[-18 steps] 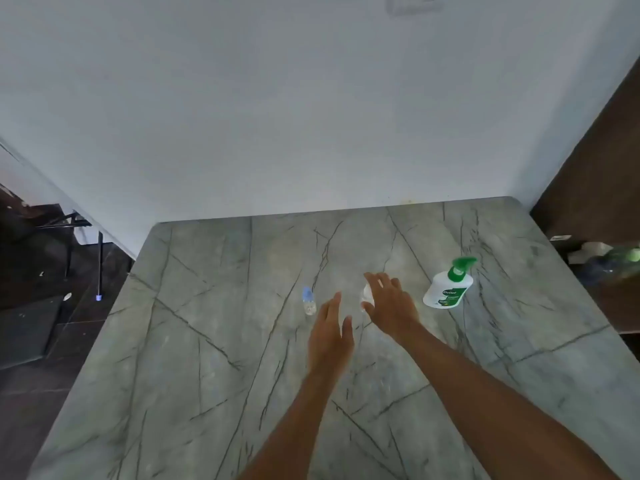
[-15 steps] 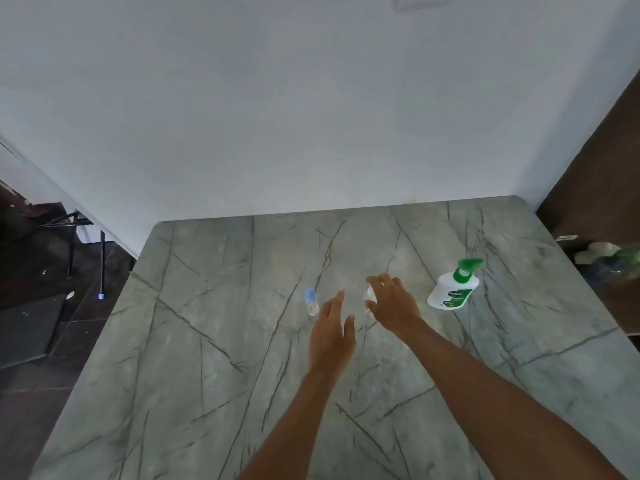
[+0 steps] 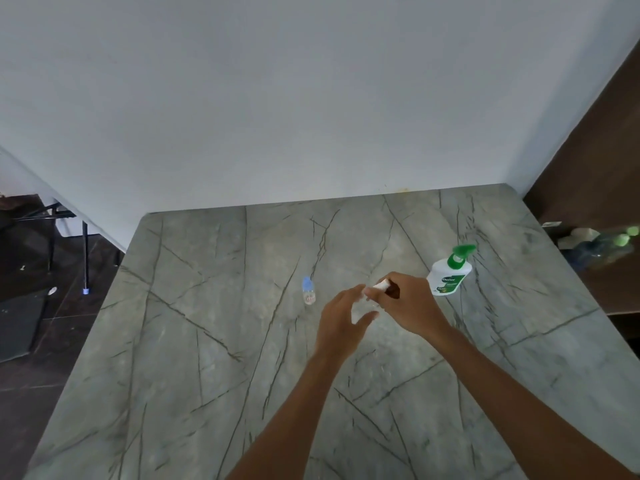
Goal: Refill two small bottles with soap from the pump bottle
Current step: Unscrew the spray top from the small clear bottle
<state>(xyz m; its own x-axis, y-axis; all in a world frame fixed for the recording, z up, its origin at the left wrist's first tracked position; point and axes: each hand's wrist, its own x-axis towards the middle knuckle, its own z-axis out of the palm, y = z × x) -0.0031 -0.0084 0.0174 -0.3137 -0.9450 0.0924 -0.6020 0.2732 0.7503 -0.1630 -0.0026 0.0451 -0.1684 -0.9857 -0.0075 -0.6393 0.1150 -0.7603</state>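
Head view showed the right hand (image 3: 412,306) curled round a white-capped small bottle (image 3: 381,285), holding it just above the grey veined surface (image 3: 207,341), with only the cap peeking out past the fingers. Beside it the left hand (image 3: 341,320) was loose, fingers spread and gripping nothing, its fingertips just beside that cap (whether they touched it I could not tell). A blue-capped small bottle (image 3: 308,291) stood upright on the surface, left of both hands and apart from them. On the right, near the right hand, stood the pump bottle (image 3: 448,275), white with a green pump and label. A plain white wall (image 3: 311,98) rose behind the surface
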